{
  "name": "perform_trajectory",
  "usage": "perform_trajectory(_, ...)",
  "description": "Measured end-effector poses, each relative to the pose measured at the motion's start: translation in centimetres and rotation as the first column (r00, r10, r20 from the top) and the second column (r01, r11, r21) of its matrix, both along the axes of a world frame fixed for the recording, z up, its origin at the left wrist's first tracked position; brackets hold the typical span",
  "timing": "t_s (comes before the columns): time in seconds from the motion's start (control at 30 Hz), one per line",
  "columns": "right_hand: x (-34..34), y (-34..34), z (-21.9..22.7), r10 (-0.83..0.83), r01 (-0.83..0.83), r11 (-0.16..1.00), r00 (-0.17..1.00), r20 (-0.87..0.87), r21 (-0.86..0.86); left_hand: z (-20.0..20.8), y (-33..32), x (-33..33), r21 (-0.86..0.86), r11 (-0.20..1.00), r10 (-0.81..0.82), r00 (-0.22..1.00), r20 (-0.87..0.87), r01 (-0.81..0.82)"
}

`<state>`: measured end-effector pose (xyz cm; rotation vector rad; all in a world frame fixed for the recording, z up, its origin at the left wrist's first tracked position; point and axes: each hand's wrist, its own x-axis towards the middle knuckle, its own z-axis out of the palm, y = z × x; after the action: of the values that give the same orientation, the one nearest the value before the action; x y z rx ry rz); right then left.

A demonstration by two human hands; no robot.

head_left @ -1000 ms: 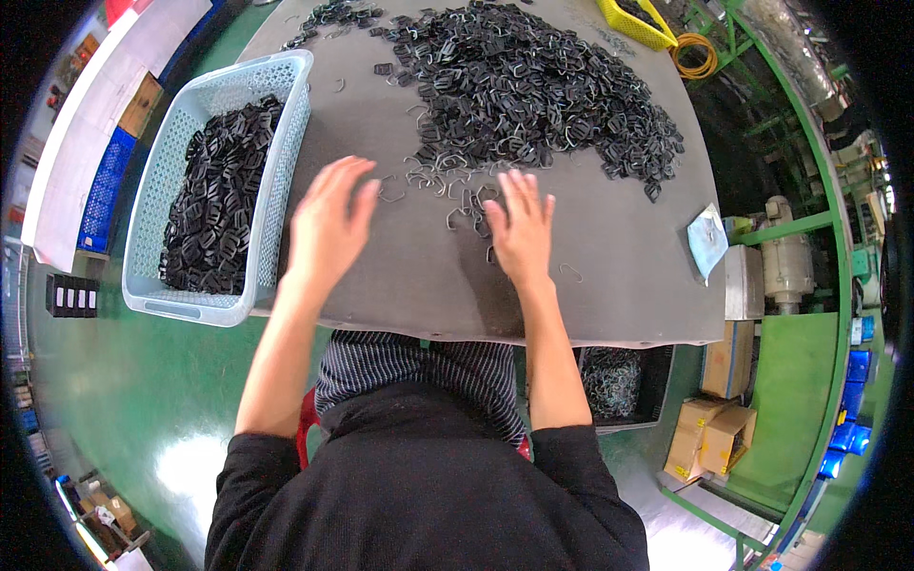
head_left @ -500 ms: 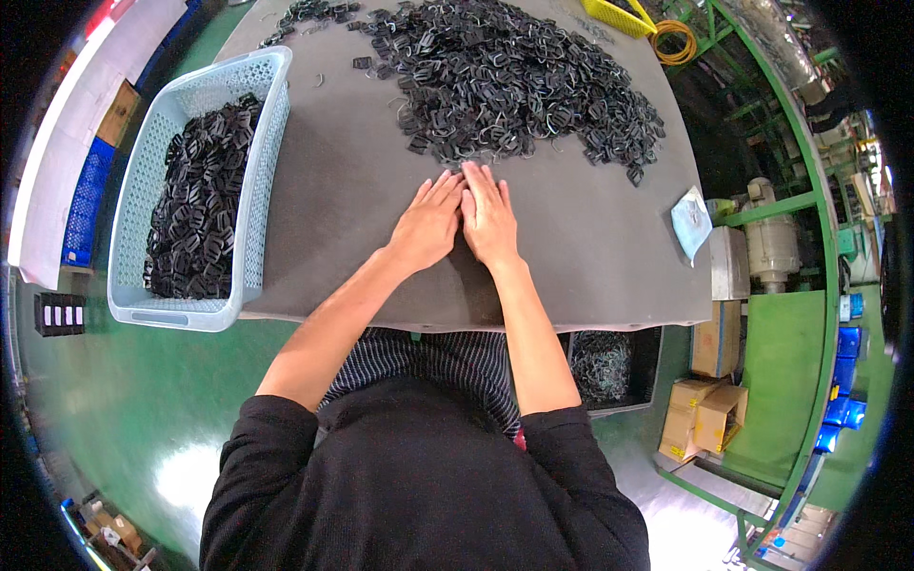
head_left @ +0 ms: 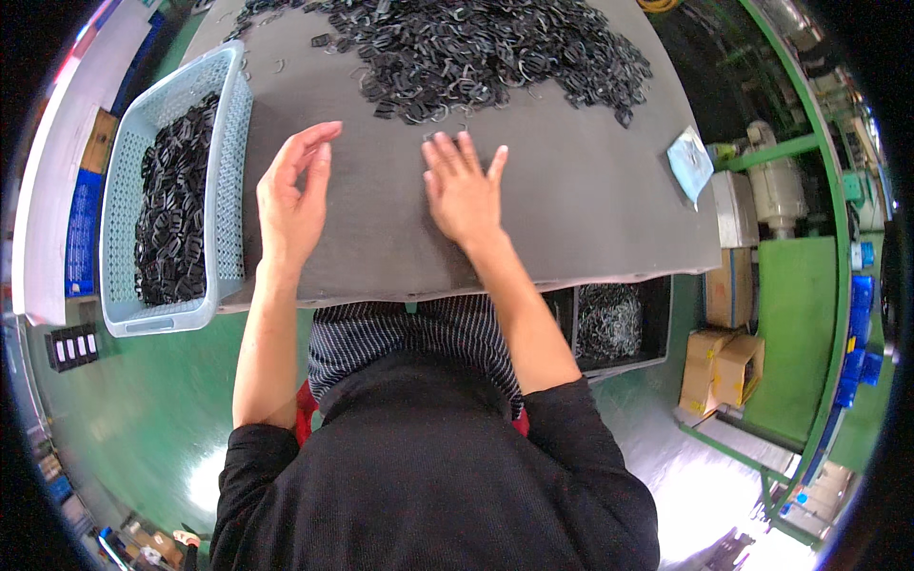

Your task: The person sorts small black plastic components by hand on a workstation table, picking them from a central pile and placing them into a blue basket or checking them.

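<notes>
My right hand point(head_left: 464, 195) lies palm down on the grey tabletop point(head_left: 581, 205), its fingers spread. A small piece or two shows at its fingertips, too small to name. To the left, my left hand point(head_left: 295, 195) is held over the table between the right hand and the basket, fingers curved and thumb apart, with nothing in it. Beyond both hands spreads a big heap of small black buckle-like pieces point(head_left: 476, 57), many with silver wire hooks or rings. A light blue perforated basket point(head_left: 229, 162) at the left holds similar black slotted pieces point(head_left: 173, 209).
A blue and white packet point(head_left: 690, 164) lies near the table's right edge. Under the table at the right is a dark bin point(head_left: 628, 367) with silvery metal pieces. Cardboard boxes point(head_left: 721, 371) and a green metal frame point(head_left: 826, 209) stand on the right.
My hands were together at the heap's near edge. They have parted: the left moved left toward the basket, the right stayed near the middle with fingers spread. The whole view has shifted.
</notes>
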<state>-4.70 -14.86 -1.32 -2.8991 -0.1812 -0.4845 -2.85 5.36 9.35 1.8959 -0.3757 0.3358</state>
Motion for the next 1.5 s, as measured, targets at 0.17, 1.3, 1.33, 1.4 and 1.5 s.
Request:
perform_trajectory(0.17,-4.3,-11.0,-0.7,-0.222,0.222,0.975,0.975,-0.001,0.003,-1.9,0.3,-0.4,0.031,0.999,-0.021,0.997,-0.074,0.024)
perform_trajectory(1.3,22.6,-10.7,-2.0,-0.344,0.234,0.851,0.925,0.161,0.471,-11.2,-14.5,24.6,0.215,0.974,0.064,0.997,0.037,-0.070)
perform_trajectory(1.33,23.5,-9.8,-1.4,-0.335,0.190,0.822,0.924,0.186,0.537,-10.6,-14.9,25.2,0.098,0.994,0.054,0.997,-0.061,-0.047)
perform_trajectory(1.4,24.0,-8.5,-0.3,-0.283,0.153,0.640,0.958,0.046,0.753,-9.8,-15.5,26.1,-0.136,0.990,-0.006,0.968,-0.251,-0.030)
perform_trajectory(1.5,23.7,-6.6,0.8,-0.218,0.023,0.293,0.975,0.044,0.956,-10.2,-17.2,25.3,-0.581,0.812,-0.110,0.960,-0.256,-0.062)
